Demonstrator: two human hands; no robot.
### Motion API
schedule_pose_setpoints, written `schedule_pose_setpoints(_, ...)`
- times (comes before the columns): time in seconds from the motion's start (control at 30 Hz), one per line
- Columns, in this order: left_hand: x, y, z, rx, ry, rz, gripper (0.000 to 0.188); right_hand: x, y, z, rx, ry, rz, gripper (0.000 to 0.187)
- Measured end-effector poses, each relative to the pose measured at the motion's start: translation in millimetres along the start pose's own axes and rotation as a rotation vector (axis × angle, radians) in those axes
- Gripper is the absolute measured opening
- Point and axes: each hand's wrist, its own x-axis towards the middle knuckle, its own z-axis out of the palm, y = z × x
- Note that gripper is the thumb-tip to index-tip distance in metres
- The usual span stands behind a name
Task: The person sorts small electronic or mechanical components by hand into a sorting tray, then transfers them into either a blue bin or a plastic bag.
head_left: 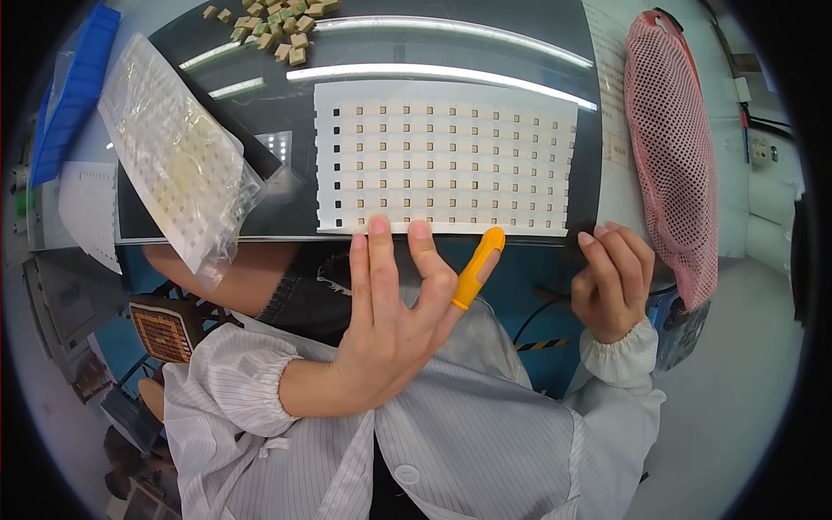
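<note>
You are resting your left hand (390, 325) at the near edge of the sheet (416, 173), its fingers spreading wide, their tips touching the edge. One finger is wearing a smooth yellow cot (479, 269). Your right hand (614, 282) is hovering by the sheet's near right corner, its fingers curling narrowly beside a thin dark piece (579, 241); whether they are pinching it, you cannot tell from here.

The sheet is lying flat on the dark, glossy surface (269, 108), pale and thin, carrying rows of small tan squares and one black column at its left. Its left side is looking finely notched.

Its near edge is running almost along the surface's own edge. A shiny band of surface is stretching between the sheet and the rough, angular blocks (286, 24); a narrower strip is showing to the right, before the pink mesh bag (672, 147). On the left, a crinkled plastic sleeve (182, 165) is slanting over the near edge, and a blue tray (74, 95) is standing beyond.
</note>
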Motion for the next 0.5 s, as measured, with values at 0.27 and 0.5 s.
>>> schedule_pose_setpoints(0.27,-3,7,-1,-0.245,0.018,-0.176,0.048,26,-38,29,0.348,0.082,-0.067,0.03)
schedule_pose_setpoints(0.5,-13,0,-4,-0.519,0.055,-0.289,0.049,19,-44,45,0.215,0.12,-0.064,0.035)
